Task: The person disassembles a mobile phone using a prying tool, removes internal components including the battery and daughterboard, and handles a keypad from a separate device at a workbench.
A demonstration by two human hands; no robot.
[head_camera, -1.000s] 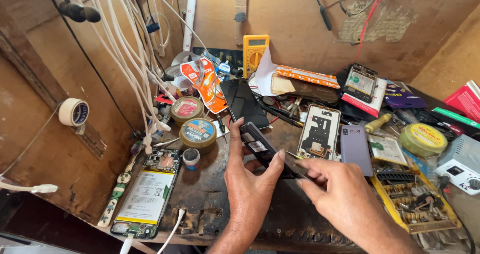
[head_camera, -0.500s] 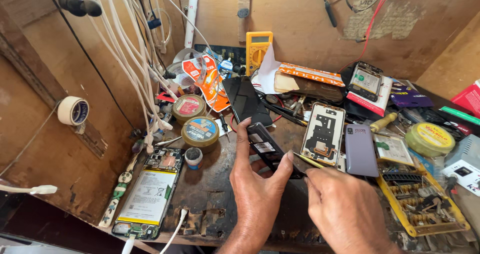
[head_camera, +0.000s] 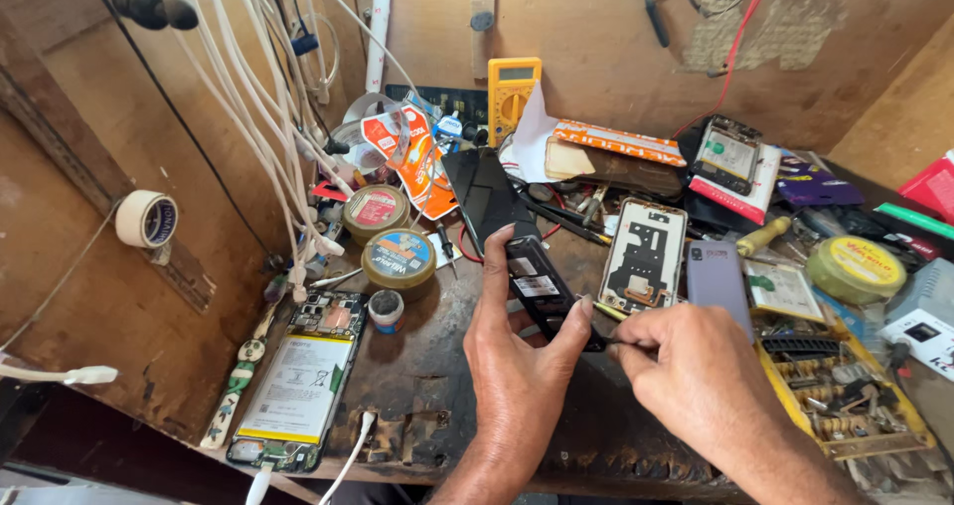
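My left hand (head_camera: 517, 366) grips a small black bar phone (head_camera: 537, 284), open at the back, tilted over the dark wooden bench (head_camera: 417, 396). My right hand (head_camera: 701, 376) pinches a thin dark tool (head_camera: 611, 343) whose tip touches the phone's lower end beside my left thumb. An opened smartphone with a white battery (head_camera: 298, 381) lies to the left, a cable at its bottom end. A bare phone frame (head_camera: 646, 254) and a lilac phone back (head_camera: 717, 278) lie just right of the hands.
Two round tins (head_camera: 397, 256) and a small pot (head_camera: 386, 309) sit left of the hands. A yellow multimeter (head_camera: 513, 84) leans on the back wall. White cables (head_camera: 268, 117) hang at the left. A yellow parts tray (head_camera: 835, 386) and yellow tin (head_camera: 855, 266) crowd the right.
The black phone has been turned more upright in my left hand, and my right hand has brought the thin tool's tip to its lower end. The view has shifted slightly.
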